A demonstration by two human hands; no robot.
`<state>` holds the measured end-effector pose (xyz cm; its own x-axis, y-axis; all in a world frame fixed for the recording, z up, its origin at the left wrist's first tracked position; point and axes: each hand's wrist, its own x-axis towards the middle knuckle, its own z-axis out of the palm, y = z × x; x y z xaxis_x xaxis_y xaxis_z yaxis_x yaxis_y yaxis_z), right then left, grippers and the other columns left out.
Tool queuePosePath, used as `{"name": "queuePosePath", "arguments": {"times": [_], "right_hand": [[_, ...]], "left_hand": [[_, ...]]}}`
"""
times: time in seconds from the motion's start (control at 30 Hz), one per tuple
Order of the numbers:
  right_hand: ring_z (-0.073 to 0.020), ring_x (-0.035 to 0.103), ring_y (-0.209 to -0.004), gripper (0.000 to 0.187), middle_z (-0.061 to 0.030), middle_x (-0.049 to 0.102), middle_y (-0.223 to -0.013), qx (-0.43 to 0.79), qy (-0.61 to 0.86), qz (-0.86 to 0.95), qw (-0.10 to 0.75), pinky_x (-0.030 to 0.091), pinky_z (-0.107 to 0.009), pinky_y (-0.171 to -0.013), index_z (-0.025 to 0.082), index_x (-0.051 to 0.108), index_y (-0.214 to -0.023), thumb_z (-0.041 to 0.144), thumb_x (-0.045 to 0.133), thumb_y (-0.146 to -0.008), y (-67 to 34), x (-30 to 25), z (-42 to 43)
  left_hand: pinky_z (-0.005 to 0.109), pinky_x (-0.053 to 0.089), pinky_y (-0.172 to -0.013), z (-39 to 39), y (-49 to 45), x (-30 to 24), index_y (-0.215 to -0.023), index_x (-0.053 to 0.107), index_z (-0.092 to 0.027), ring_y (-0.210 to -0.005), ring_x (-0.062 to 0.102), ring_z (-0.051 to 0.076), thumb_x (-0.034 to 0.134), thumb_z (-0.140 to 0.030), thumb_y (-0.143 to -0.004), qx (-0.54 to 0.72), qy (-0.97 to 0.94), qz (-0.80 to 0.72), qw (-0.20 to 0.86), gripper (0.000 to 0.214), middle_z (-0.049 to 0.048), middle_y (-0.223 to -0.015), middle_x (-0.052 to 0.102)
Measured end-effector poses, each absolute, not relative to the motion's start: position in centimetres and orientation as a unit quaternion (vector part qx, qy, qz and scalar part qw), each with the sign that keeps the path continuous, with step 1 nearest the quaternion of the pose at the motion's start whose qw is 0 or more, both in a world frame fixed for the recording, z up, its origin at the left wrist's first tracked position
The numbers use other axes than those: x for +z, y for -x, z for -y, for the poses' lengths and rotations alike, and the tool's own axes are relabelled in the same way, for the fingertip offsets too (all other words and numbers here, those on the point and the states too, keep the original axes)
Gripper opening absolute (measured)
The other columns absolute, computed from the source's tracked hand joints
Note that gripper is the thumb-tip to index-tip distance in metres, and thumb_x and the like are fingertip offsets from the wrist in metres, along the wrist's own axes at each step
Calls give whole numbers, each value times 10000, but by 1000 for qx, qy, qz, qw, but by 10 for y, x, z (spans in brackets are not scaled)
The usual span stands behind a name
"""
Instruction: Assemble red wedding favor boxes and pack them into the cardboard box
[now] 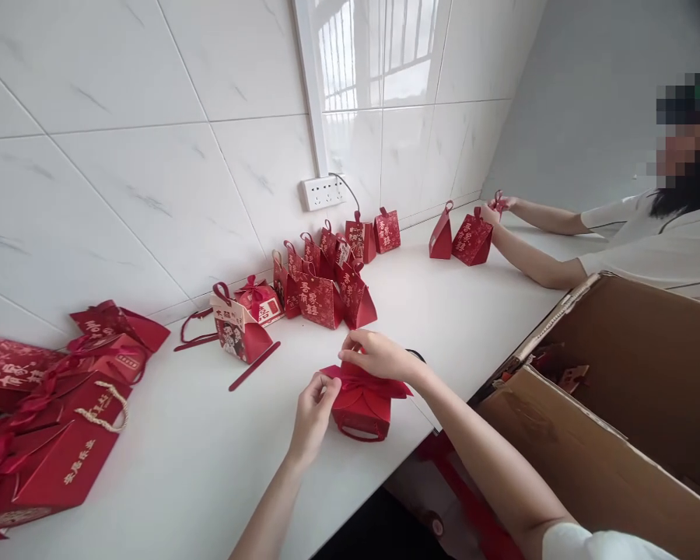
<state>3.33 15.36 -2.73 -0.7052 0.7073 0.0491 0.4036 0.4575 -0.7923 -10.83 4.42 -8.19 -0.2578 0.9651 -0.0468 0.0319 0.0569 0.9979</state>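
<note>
On the white table in front of me stands a small red gift box (362, 412) with a cord handle on its near side. A wide red ribbon (379, 386) lies across its top. My left hand (315, 412) pinches the left end of the ribbon between thumb and fingers. Above the top of the box, my right hand (379, 359) has its fingers curled; the hand hides what they grip. Beyond the box is a cluster of red candy boxes (320, 299) with loop handles.
Loose red straps (255, 365) lie beside a photo-printed candy box (242, 330). Larger red gift boxes (58, 443) fill the left. A power strip (323, 193) is on the tiled wall. An open cardboard carton (560, 420) stands at right; behind it a person's hands (493, 208) hold a ribbon.
</note>
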Motion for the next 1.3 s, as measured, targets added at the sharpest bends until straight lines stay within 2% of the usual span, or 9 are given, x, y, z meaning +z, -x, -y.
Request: {"name": "queuePosePath", "arguments": {"times": [0.2, 0.33, 0.5, 0.63, 0.77, 0.87, 0.97, 1.17, 1.3], "right_hand": [[-150, 560, -710, 83, -14, 633, -744, 420, 331, 825, 185, 404, -262, -650, 184, 629, -657, 221, 691, -700, -32, -22, -153], [-125, 559, -645, 113, 3, 633, -683, 431, 369, 796, 210, 409, -247, -625, 176, 603, -626, 226, 623, -725, -36, -28, -155], [-109, 503, -537, 154, 5, 583, -608, 424, 467, 725, 275, 370, -236, -513, 178, 514, -625, 272, 537, -746, -50, -40, -147], [-135, 545, -595, 139, -7, 605, -675, 441, 507, 662, 332, 401, -247, -532, 185, 525, -791, 314, 520, -740, -60, -54, -126], [-138, 535, -645, 339, 37, 550, -681, 496, 494, 579, 417, 425, -250, -580, 208, 471, -1035, 323, 531, -721, -68, -63, -104], [-125, 498, -622, 335, 47, 502, -675, 533, 487, 549, 421, 403, -242, -559, 207, 485, -1028, 322, 535, -717, -73, -63, -94], [-119, 477, -605, 284, 50, 469, -648, 539, 490, 552, 405, 389, -243, -558, 196, 528, -973, 318, 543, -717, -76, -61, -89], [-122, 498, -581, 249, 26, 536, -659, 584, 465, 533, 398, 385, -256, -556, 187, 548, -894, 369, 574, -725, -80, -63, -88], [-156, 550, -702, 348, 1, 557, -730, 610, 443, 510, 414, 445, -311, -710, 191, 537, -940, 472, 589, -743, -84, -69, -82]], "left_hand": [[204, 351, -572, -48, 106, -80, -658, 393, -197, -619, 382, 100, 553, -573, -780, 530, -446, -582, 426, 426, -32, -683, 423], [214, 389, -634, -48, 108, -76, -637, 433, -185, -683, 449, 109, 569, -546, -782, 532, -460, -574, 420, 412, 1, -817, 521], [239, 421, -694, -53, 114, -70, -661, 493, -187, -723, 518, 142, 538, -561, -790, 489, -499, -592, 402, 398, 13, -781, 565], [268, 451, -716, -73, 121, -58, -714, 535, -186, -761, 576, 174, 522, -572, -786, 436, -529, -604, 406, 393, 31, -775, 615], [301, 474, -706, -87, 119, -36, -751, 584, -181, -788, 618, 214, 638, -491, -716, 361, -552, -629, 412, 316, 58, -828, 657], [359, 457, -837, -77, 109, -19, -929, 577, -199, -964, 601, 251, 612, -440, -758, 345, -558, -681, 327, 297, 90, -1072, 621], [398, 419, -946, -55, 96, -10, -1147, 506, -220, -1145, 534, 276, 536, -469, -816, 299, -577, -714, 259, 415, 108, -1253, 536], [404, 399, -1021, -38, 87, -29, -1278, 400, -227, -1260, 459, 269, 529, -439, -825, 283, -550, -697, 364, 517, 122, -1388, 402], [365, 400, -1043, -43, 85, -38, -1245, 397, -215, -1277, 441, 235, 562, -386, -811, 333, -511, -689, 391, 496, 122, -1377, 377]]}}
